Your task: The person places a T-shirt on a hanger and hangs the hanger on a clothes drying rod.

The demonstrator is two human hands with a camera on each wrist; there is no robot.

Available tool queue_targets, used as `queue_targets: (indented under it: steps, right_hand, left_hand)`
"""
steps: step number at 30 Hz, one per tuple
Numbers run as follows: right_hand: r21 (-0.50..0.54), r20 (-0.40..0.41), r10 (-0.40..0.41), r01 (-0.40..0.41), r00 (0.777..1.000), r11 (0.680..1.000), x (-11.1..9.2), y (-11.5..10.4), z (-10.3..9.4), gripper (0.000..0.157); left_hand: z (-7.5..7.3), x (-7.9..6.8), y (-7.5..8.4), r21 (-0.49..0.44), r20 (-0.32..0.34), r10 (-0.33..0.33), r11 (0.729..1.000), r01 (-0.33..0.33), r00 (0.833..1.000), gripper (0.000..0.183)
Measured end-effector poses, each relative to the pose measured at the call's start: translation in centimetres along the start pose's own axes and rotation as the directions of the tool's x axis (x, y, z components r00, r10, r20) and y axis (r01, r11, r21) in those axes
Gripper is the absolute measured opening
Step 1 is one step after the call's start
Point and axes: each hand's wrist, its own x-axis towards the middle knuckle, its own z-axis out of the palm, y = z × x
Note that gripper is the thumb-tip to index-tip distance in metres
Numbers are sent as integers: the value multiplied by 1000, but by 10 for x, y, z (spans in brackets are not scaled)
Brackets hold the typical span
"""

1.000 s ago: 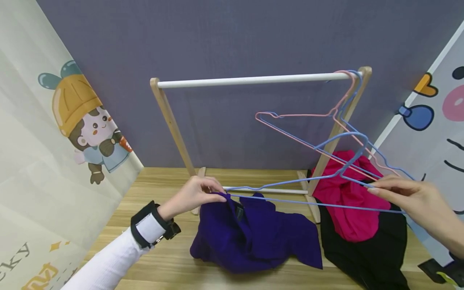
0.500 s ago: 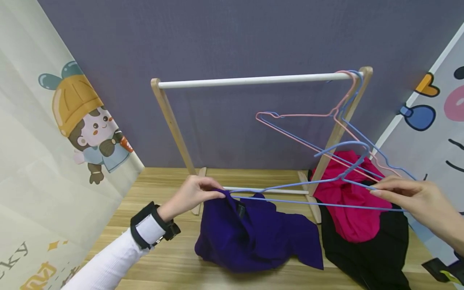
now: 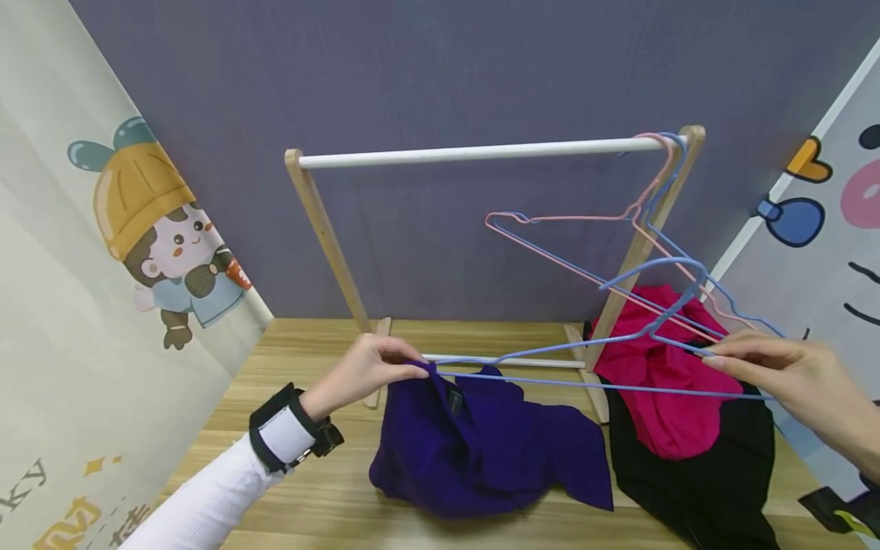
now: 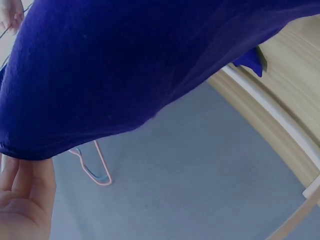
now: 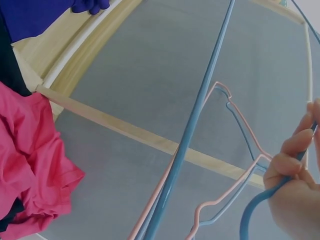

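My left hand (image 3: 371,365) pinches the neckline edge of a dark purple garment (image 3: 522,447), with a dark label inside the collar. The cloth droops from these fingers onto the wooden table. In my right hand (image 3: 791,374) is a blue wire hanger (image 3: 584,342), gripped at its right shoulder, hook upward. The hanger's left end sits at the neckline, its tip hidden by cloth beside my left fingertips. In the left wrist view the purple cloth (image 4: 125,65) spreads above my left fingers (image 4: 30,182). The right wrist view shows my curled fingers (image 5: 295,155) around the blue wire.
Behind stands a wooden rack with a white rail (image 3: 467,154). A pink hanger (image 3: 577,218) and another blue hanger hang at its right end. Crumpled pink cloth (image 3: 677,397) lies over black cloth (image 3: 701,481) on the right side of the wooden table (image 3: 302,458).
The hanger's left tip has slipped behind the neckline edge, and the garment's left side has shifted slightly right. The hook dipped and rose a little. Both hands keep their holds.
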Motion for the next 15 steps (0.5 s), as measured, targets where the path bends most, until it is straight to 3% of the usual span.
queue_targets:
  steps: [6,9,12,15]
  right_hand:
    - [-6,9,-23,23,1000,1000,1,3,0,21]
    - [4,16,-24,24,1000,1000,1,2,-1,21]
    - [10,9,-25,24,1000,1000,1,0,1,21]
    - [14,11,-10,10,1000,1000,1,-3,3,21]
  left_hand:
    - [2,1,0,-6,-24,-20,1000,20,1000,8]
    - [2,1,13,-5,-36,-24,1000,24,999,8]
    - [2,2,14,-5,-34,-18,1000,18,999,9]
    - [4,2,6,2,-28,-1,1000,1,1000,9]
